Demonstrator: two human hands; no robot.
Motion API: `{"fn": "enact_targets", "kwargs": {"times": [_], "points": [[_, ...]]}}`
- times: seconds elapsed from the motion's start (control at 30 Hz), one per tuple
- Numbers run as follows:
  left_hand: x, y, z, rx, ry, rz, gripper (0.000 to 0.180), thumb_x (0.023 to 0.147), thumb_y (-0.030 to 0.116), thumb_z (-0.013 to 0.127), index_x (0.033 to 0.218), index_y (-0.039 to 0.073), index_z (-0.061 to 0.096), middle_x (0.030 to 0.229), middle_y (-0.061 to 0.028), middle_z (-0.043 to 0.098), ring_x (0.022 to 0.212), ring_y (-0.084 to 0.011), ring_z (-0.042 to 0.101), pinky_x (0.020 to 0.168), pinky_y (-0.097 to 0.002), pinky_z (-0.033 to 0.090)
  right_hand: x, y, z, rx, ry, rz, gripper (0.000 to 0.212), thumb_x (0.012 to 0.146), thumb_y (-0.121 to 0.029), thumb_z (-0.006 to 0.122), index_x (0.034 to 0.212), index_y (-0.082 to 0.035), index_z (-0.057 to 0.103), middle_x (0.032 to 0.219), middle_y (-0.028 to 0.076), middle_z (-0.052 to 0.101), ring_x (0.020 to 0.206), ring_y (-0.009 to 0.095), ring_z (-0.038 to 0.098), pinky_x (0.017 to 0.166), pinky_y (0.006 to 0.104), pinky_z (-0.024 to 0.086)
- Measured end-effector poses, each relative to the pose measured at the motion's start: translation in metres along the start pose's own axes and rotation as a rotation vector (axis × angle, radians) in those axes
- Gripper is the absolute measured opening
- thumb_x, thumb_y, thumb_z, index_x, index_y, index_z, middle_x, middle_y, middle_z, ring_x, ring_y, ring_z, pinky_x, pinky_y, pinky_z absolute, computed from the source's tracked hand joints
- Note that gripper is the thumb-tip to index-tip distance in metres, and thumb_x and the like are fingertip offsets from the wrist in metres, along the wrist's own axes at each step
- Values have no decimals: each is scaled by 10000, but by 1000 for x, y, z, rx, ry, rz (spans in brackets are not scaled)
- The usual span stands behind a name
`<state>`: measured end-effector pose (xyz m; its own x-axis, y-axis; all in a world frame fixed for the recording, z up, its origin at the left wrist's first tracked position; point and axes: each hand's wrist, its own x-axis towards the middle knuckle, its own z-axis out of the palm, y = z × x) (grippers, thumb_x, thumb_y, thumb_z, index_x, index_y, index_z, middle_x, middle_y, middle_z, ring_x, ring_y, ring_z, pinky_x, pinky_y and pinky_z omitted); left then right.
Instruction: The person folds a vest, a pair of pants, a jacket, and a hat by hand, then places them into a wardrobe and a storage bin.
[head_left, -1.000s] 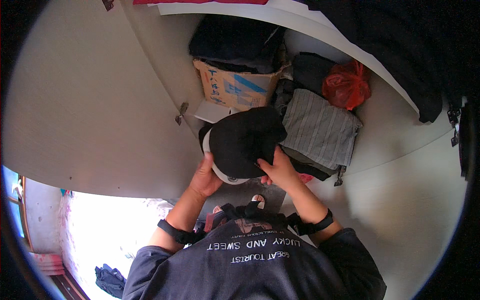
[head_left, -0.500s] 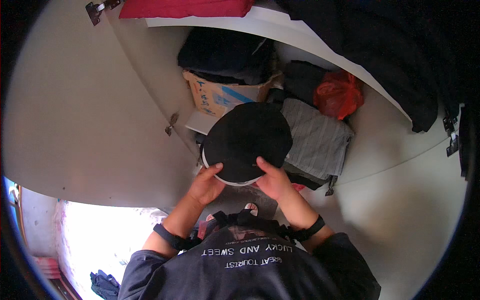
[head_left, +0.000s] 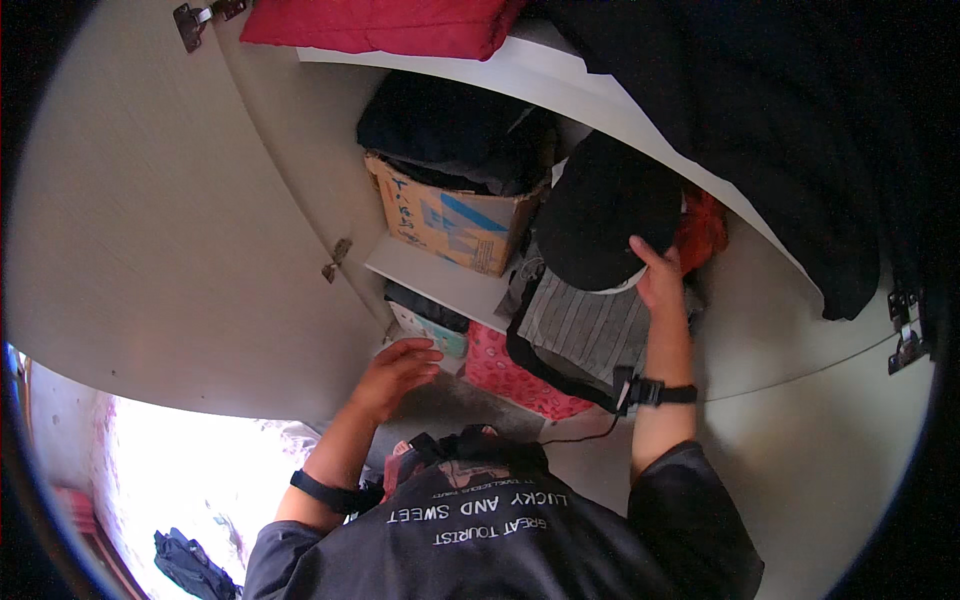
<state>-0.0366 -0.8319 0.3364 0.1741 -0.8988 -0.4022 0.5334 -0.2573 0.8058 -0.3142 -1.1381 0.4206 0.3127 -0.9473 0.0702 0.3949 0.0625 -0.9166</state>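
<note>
My right hand [head_left: 660,275] grips a black cap [head_left: 610,215] by its near edge, thumb on top, where a pale rim shows. It holds the cap inside the cupboard, over the grey striped folded cloth [head_left: 585,325] and partly in front of a red plastic bag [head_left: 703,228]. My left hand [head_left: 400,375] holds nothing; its fingers are apart and point to the right, near the cupboard's lower left side. The cap hides part of the cloth and of what lies behind it.
A cardboard box [head_left: 440,225] with dark folded clothes [head_left: 450,125] on it stands on the shelf [head_left: 430,272]. Below are a pink patterned bundle [head_left: 520,375] and a pale package [head_left: 430,330]. Black cloth [head_left: 760,140] hangs at upper right; the open door [head_left: 170,230] stands at left.
The cap has moved up and right, deeper into the cupboard, in my right hand. My left hand has let go of it and stays lower left. The lower shelf now shows.
</note>
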Motion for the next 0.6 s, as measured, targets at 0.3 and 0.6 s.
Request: {"fn": "enact_targets", "kwargs": {"times": [0.3, 0.6], "points": [[-12, -13, -18, -162, 152, 0, 347, 871, 113, 587, 1203, 35, 524, 1089, -109, 622, 967, -220, 615, 872, -326, 505, 70, 112, -77, -627, 381, 71, 813, 683, -88, 800, 1377, -9, 384, 1325, 146, 479, 1208, 317, 445, 987, 378, 357], [-29, -15, -61, -216, 282, 91, 290, 882, 103, 573, 1154, 9, 544, 1035, -96, 634, 905, -198, 612, 830, -295, 508, 53, 62, -24, -218, 239, -226, 848, 754, -83, 762, 1449, -73, 276, 1489, 174, 277, 1360, 345, 284, 1094, 524, 268]]}}
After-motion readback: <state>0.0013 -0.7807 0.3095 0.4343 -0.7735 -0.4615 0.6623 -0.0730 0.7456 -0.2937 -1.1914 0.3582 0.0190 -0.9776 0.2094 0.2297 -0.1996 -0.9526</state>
